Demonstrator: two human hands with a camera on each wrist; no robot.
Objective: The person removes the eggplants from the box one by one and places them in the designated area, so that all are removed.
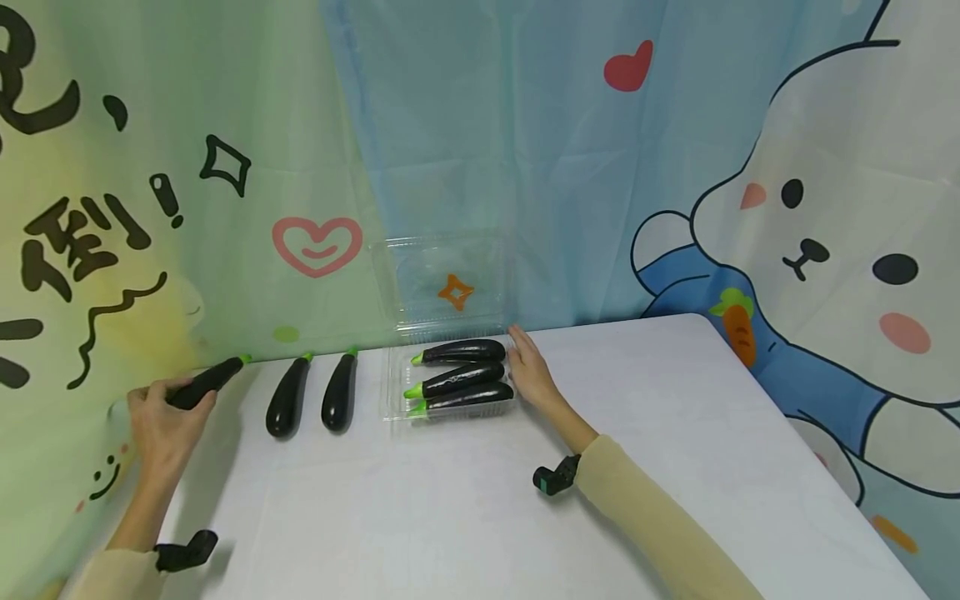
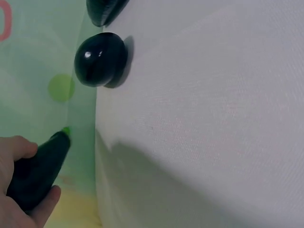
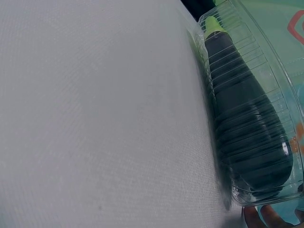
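My left hand (image 1: 167, 425) grips a dark eggplant (image 1: 212, 382) with a green tip at the table's left side. In the left wrist view, thumb and fingers lie on either side of that eggplant (image 2: 42, 166), its green end pointing away. My right hand (image 1: 532, 372) touches the right end of a clear plastic clamshell box (image 1: 388, 407), fingers fairly straight. Three eggplants (image 1: 465, 379) lie side by side in the box, green ends to the left. In the right wrist view, fingertips (image 3: 271, 216) show at the box's end, and one eggplant (image 3: 247, 114) shows through the ribbed wall.
Two more eggplants, one (image 1: 287, 400) and another (image 1: 340, 393), lie on the white table (image 1: 420, 508) between the left hand and the box. The box's clear lid (image 1: 420, 287) stands raised against the printed curtain (image 1: 480, 125) behind the table.
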